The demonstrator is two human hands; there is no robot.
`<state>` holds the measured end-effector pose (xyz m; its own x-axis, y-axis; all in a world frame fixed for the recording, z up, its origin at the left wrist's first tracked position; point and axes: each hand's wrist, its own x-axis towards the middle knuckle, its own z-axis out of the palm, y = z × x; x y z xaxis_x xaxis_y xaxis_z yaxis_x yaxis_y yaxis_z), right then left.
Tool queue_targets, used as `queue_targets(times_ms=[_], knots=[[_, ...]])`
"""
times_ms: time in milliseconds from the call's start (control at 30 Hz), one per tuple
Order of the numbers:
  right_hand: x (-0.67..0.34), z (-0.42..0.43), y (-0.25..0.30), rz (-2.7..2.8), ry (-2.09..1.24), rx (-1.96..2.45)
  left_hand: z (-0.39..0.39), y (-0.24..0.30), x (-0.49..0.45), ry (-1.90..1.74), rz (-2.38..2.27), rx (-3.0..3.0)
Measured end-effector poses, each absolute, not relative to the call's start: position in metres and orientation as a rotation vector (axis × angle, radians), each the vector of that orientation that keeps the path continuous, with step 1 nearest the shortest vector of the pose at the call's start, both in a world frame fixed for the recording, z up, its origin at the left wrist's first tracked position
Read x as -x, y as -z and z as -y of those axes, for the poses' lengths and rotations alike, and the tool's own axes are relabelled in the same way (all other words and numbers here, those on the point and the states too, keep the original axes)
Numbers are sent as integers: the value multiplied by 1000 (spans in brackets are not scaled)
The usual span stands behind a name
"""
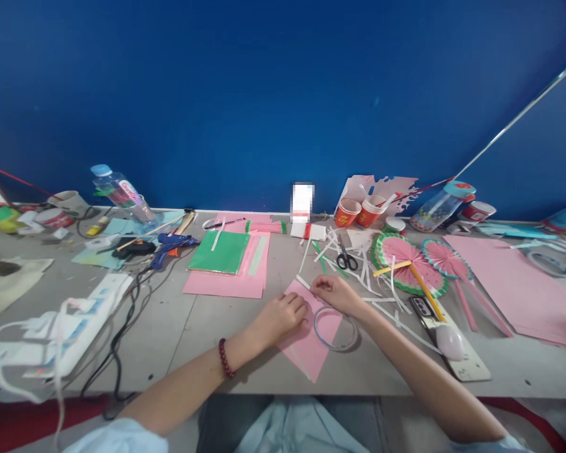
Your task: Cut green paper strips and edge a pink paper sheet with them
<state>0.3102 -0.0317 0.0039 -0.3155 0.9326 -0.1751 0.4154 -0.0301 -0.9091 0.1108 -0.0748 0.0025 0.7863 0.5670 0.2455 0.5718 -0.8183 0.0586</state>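
Note:
A pink sheet of paper (311, 362) lies at an angle on the table in front of me. My left hand (283, 319) rests on its left side, fingers curled down and pressing on it. At the upper corner, my right hand (332, 293) has its fingers pinched together beside a narrow white strip (303, 282), whose end meets the fingertips. A roll of tape (317, 328), seen as a thin ring, lies partly on the paper's right side, below my right hand. Black scissors (346, 260) lie beyond that hand among white paper strips (368, 277).
Watermelon-patterned paper fans (396, 255) and a phone (422, 307) with a white mouse (449, 341) lie rightward. Green paper (221, 251) lies left, near a blue glue gun (172, 247), a power strip (92, 321) and a tilted bottle (125, 194). Red paper cups (348, 214) stand behind.

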Motion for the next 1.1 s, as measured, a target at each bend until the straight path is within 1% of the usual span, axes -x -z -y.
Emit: queue_targets(times_ms=[133,300,433,667,867,1100], knots=[[-310,31,0,1782,-1351,1418,76,7,-111,460,915,2929],[-302,34,-2,1846,-1153,1474,77,8,-112,414,926,2928],[-290,42,-2,1807,-1017,1481,78,9,-113,443,837,2957],[-290,47,4,1557,-1190,1372,79,9,-113,604,629,2954],[-293,47,2,1489,-1335,1376,81,6,-116,556,534,2964],[-284,42,0,1471,-1343,1427,79,8,-116,491,490,2965]])
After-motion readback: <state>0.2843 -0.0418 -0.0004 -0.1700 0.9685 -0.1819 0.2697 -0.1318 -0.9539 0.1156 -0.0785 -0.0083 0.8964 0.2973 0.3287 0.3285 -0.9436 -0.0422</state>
